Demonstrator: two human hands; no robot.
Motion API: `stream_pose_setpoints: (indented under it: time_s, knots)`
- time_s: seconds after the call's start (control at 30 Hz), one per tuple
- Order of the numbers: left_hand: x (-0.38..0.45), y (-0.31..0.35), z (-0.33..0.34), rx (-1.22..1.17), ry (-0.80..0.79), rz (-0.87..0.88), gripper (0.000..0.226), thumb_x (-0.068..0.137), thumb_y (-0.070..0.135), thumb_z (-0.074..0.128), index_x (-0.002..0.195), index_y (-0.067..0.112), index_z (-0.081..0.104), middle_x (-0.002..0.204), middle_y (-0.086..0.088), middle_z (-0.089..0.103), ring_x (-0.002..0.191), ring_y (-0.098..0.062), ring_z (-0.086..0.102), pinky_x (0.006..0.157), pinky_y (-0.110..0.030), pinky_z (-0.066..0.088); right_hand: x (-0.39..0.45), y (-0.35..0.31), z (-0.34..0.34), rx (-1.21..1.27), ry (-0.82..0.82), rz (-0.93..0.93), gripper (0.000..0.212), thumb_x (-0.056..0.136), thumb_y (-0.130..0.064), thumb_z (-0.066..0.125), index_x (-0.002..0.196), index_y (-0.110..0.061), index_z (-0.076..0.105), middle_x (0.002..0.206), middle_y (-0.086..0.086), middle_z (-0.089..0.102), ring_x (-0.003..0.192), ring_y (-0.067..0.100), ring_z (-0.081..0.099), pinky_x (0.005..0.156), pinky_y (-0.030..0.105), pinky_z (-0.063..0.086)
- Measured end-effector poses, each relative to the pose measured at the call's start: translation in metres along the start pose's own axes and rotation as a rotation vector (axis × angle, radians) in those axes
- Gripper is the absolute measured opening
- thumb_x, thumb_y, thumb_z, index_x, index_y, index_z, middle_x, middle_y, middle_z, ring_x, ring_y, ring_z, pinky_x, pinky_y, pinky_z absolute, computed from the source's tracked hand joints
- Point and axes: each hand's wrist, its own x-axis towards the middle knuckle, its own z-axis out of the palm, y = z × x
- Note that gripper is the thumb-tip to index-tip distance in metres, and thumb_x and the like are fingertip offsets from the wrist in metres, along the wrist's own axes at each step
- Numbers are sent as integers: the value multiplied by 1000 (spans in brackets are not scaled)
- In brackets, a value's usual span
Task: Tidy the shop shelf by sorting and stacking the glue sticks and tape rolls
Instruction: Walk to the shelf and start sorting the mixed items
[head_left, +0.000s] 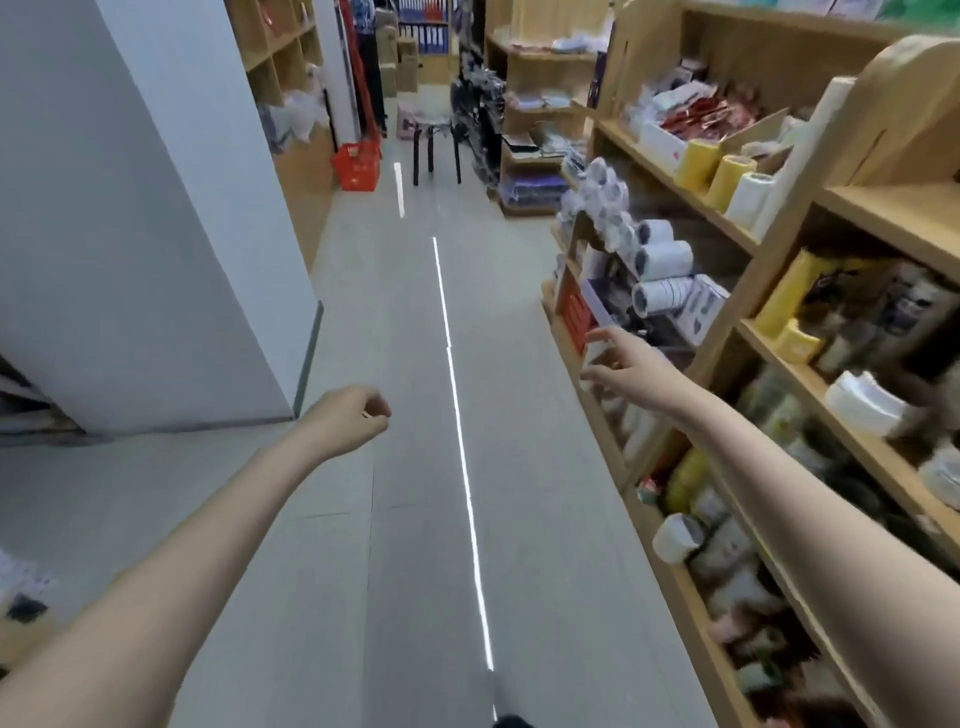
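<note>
A wooden shop shelf (727, 306) runs along the right side of the aisle. White tape rolls (662, 260) lie in a row on a middle level, and yellow and white rolls (722, 176) stand on the level above. My right hand (623, 366) reaches out with fingers spread toward the shelf's front edge, near a red-fronted box (574, 312), and holds nothing. My left hand (353, 421) hangs over the aisle floor with fingers loosely curled and nothing in it. The lower shelves are blurred; I cannot pick out glue sticks there.
A grey floor aisle (415, 364) stretches ahead with a bright light strip reflected on it. A white wall block (156, 234) stands at the left. A red basket (356, 166) and a black stool (434, 150) sit far down the aisle.
</note>
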Motion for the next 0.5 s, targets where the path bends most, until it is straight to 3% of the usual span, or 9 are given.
stream_pose_setpoints:
  time_s: [0.2, 0.27, 0.33, 0.5]
  knots:
    - [209, -5, -28, 24, -37, 63, 24, 89, 13, 47, 108, 12, 62, 106, -1, 60, 95, -14, 53, 72, -21, 36, 210, 1, -18, 17, 44, -4, 45, 90, -12, 56, 132, -11, 38, 103, 14, 62, 81, 17, 62, 74, 29, 54]
    - [288, -11, -40, 43, -42, 57, 25, 89, 13, 46, 109, 13, 62, 103, -1, 59, 93, -15, 52, 69, -21, 37, 294, 4, -19, 35, 50, -13, 43, 90, -12, 56, 130, -13, 39, 103, 13, 62, 77, 14, 61, 66, 21, 53]
    - [366, -14, -60, 84, -84, 42, 26, 89, 13, 45, 110, 13, 61, 109, -3, 60, 97, -17, 55, 74, -23, 39, 377, 2, -24, 46, 31, -4, 42, 90, -13, 56, 129, -14, 40, 100, 7, 61, 74, 9, 60, 59, 15, 47]
    - [546, -13, -122, 110, -33, 36, 26, 90, 13, 47, 110, 11, 62, 116, -4, 62, 106, -19, 56, 83, -26, 42, 578, -34, -39, 60, -49, -31, 44, 90, -12, 55, 132, -11, 39, 95, 5, 61, 75, 13, 61, 62, 20, 48]
